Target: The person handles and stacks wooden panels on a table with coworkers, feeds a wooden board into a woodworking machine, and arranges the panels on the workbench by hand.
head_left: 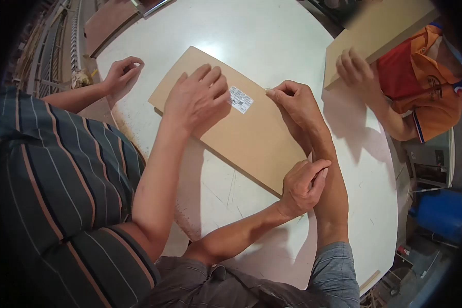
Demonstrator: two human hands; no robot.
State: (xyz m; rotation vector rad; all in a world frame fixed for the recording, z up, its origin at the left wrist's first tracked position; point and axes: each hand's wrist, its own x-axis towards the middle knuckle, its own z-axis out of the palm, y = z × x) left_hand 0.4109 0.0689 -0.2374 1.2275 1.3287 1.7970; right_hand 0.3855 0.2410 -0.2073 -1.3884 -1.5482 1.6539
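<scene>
Keep the flat brown box still on the white table and touch it gently. At left, a co-worker's hand is over it, beside the white label. Next, the right hand pinches its fingertips together at the far edge; I can't tell if they hold anything. Then the left hand curls closed by the near corner, nothing seen inside.

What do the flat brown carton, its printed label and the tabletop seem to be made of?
Flat brown carton: probably cardboard, matte, with plain tan faces. Printed label: likely paper, finish unclear; white, dark print. Tabletop: possibly laminate or painted board; white, scratched, with glossy glare.
</scene>
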